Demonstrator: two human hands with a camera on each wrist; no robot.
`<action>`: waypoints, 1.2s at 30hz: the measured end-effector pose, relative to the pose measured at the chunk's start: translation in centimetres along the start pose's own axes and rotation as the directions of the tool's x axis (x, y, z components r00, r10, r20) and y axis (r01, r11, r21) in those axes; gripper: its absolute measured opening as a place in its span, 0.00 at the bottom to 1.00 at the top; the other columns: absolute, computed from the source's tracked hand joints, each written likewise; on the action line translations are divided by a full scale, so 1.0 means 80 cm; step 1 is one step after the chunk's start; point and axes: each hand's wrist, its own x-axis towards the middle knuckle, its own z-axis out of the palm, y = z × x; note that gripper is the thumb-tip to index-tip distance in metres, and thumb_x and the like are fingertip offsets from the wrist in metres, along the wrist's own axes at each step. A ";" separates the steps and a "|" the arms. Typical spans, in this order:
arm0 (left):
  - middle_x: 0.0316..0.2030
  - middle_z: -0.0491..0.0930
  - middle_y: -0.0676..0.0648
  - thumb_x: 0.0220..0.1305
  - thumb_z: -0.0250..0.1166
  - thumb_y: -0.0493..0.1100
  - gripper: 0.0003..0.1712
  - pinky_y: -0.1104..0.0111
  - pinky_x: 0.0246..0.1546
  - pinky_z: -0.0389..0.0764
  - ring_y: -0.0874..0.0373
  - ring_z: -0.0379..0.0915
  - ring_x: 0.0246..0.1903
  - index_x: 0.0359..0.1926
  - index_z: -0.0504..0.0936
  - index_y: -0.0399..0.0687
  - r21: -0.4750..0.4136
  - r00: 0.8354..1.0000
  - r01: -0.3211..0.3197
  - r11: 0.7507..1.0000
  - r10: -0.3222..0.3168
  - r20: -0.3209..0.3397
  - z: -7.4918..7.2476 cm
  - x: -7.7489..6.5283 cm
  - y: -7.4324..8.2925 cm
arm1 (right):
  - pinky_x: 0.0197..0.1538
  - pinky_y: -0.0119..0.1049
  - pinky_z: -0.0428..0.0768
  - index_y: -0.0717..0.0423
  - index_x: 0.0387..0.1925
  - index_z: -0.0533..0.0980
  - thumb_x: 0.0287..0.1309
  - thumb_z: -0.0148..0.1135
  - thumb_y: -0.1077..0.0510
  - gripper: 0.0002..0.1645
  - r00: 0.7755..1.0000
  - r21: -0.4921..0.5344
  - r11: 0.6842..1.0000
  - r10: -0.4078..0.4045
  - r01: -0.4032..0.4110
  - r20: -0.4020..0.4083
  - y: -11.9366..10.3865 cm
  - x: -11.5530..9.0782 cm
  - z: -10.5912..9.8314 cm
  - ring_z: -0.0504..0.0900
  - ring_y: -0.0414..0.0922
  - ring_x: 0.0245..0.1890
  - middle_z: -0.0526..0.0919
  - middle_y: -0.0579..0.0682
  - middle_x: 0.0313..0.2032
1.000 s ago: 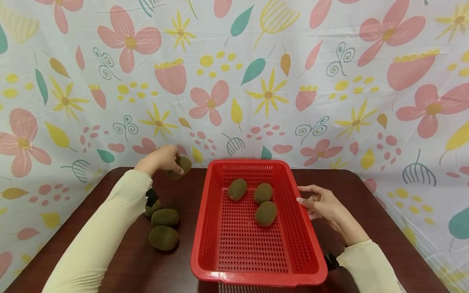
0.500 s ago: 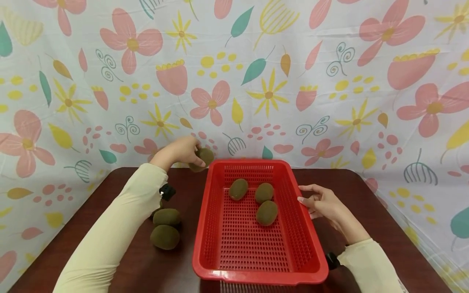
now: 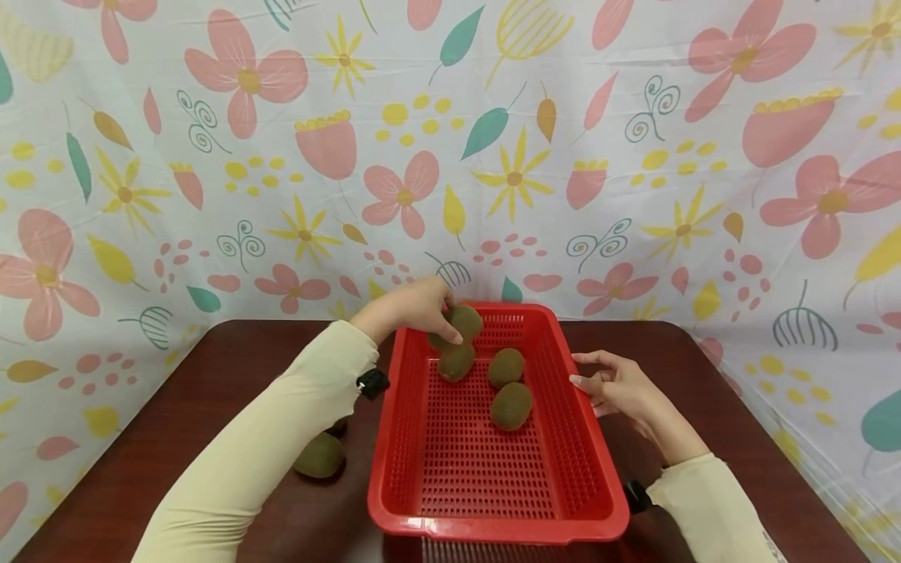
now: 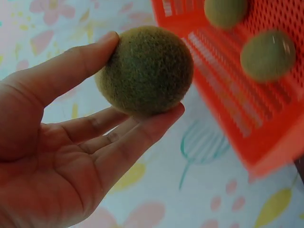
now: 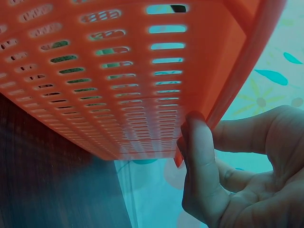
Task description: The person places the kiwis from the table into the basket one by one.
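Observation:
My left hand [image 3: 417, 305] pinches a brown fuzzy kiwi [image 3: 467, 322] between thumb and fingertips, over the far left corner of a red plastic basket [image 3: 500, 532]. In the left wrist view the held kiwi [image 4: 145, 71] is beside the basket wall. Three kiwis lie inside: one kiwi [image 3: 456, 364] just below the held one, and two kiwis [image 3: 511, 407] touching each other right of the middle. My right hand [image 3: 626, 395] holds the basket's right rim; in the right wrist view its curled fingers [image 5: 199, 156] are at the outer wall beneath the rim.
Left of the basket, a kiwi [image 3: 321, 457] lies on the dark wooden table [image 3: 281, 524], with another kiwi [image 3: 339, 428] mostly hidden behind my left sleeve. A floral cloth [image 3: 450, 156] hangs behind the table's far edge.
My left hand has carried the kiwi rightward from over the table's far left to over the basket. The right hand and basket have stayed put. The left sleeve now covers more of the table kiwis.

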 end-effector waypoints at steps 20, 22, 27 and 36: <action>0.10 0.53 0.55 0.53 0.74 0.44 0.27 0.75 0.17 0.66 0.64 0.57 0.12 0.13 0.64 0.50 -0.083 0.973 -0.044 0.996 0.062 0.225 0.086 0.027 0.067 | 0.29 0.40 0.83 0.65 0.68 0.59 0.64 0.61 0.57 0.37 1.000 0.000 1.000 0.007 -0.007 0.000 0.000 0.001 0.000 0.79 0.43 0.22 0.77 0.52 0.25; 0.11 0.51 0.55 0.54 0.74 0.44 0.29 0.74 0.18 0.71 0.63 0.58 0.11 0.12 0.61 0.50 -0.087 0.967 -0.031 0.996 0.051 0.248 0.093 0.028 0.070 | 0.30 0.40 0.84 0.65 0.68 0.59 0.64 0.61 0.57 0.36 1.000 0.000 1.000 0.010 -0.010 0.000 0.001 0.001 0.000 0.79 0.43 0.22 0.77 0.52 0.25; 0.13 0.52 0.55 0.55 0.73 0.43 0.29 0.72 0.21 0.75 0.64 0.57 0.11 0.15 0.58 0.50 -0.120 0.955 -0.023 0.993 0.057 0.292 0.109 0.028 0.074 | 0.30 0.41 0.84 0.66 0.68 0.59 0.64 0.61 0.57 0.37 1.000 -0.001 1.000 0.006 -0.006 -0.001 0.000 0.000 0.000 0.81 0.44 0.23 0.78 0.52 0.25; 0.11 0.52 0.55 0.55 0.73 0.42 0.29 0.75 0.16 0.72 0.65 0.53 0.09 0.12 0.60 0.50 -0.106 0.935 -0.048 0.993 0.082 0.345 0.133 0.028 0.083 | 0.31 0.42 0.84 0.66 0.68 0.59 0.64 0.61 0.57 0.36 1.000 -0.010 1.000 0.000 0.000 -0.006 -0.001 0.000 0.001 0.82 0.45 0.24 0.79 0.52 0.25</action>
